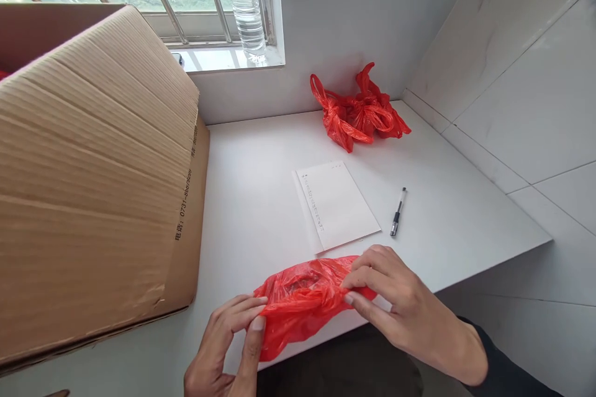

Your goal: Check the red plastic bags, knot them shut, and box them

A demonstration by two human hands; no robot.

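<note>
A red plastic bag (300, 313) is held at the near edge of the table (251, 198), its left side pinched between thumb and fingers by the left hand (228, 341), its right side pinched likewise by the right hand (393, 298). Printed paper (342, 205) is laid just beyond it, with a pen (397, 214) placed to the right. Knotted bags (361, 115) are set near the back wall (344, 12), and the left side is taken up by a cardboard box (102, 167)
</note>
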